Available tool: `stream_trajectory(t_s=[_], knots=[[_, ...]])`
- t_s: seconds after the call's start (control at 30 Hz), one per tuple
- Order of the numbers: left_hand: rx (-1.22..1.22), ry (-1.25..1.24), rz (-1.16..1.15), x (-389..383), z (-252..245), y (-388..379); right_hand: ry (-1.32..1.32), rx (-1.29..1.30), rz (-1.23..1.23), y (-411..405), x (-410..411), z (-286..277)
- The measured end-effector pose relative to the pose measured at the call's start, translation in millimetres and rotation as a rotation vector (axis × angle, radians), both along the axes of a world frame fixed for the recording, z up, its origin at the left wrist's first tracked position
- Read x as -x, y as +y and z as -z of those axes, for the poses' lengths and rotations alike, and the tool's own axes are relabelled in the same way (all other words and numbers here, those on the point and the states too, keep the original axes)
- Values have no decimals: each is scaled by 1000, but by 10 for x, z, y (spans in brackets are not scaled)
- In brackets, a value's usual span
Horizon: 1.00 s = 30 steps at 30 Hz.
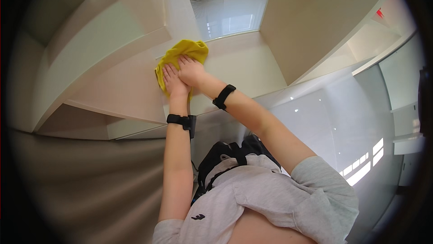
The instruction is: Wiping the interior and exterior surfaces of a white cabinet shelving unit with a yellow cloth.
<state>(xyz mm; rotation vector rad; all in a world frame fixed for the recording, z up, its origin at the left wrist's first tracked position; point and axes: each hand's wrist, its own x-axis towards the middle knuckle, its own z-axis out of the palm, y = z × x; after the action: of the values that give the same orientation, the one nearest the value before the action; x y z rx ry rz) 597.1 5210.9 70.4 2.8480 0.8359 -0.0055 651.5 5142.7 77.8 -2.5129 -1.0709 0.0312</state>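
Observation:
A yellow cloth (189,46) lies spread and wrinkled on a cream-coloured shelf board (243,64). My left hand (176,83) holds it down with a flat palm, fingers stretched toward the far side. Just right of it and a little farther off, my right hand (192,71) also presses on the cloth. The two hands touch at their inner sides, and both arms reach forward nearly straight. Under the palms, part of the cloth is hidden. Each forearm wears a black strap; the left strap (179,120) carries a small black device.
Behind the board is a glossy reflective panel (226,17). A tall cream side panel (314,17) rises at right; a curved shelf edge (101,61) juts out at left. Brown fabric folds (101,169) hang at lower left. Shiny pale flooring (314,119) extends to the right.

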Motion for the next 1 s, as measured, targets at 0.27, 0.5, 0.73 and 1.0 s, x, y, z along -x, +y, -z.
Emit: stream_trajectory(t_s=[0.27, 0.5, 0.73, 1.0], knots=[[32, 69, 132, -436, 288, -290, 47, 109, 135, -333, -328, 219], [43, 29, 309, -1048, 50, -1320, 41, 41, 363, -1418, -855, 105], [-72, -27, 392, -1063, -114, -1607, -59, 43, 388, -1765, -864, -20], [-54, -165, 479, -146, -49, -1849, -32, 77, 343, -2181, 119, -113]])
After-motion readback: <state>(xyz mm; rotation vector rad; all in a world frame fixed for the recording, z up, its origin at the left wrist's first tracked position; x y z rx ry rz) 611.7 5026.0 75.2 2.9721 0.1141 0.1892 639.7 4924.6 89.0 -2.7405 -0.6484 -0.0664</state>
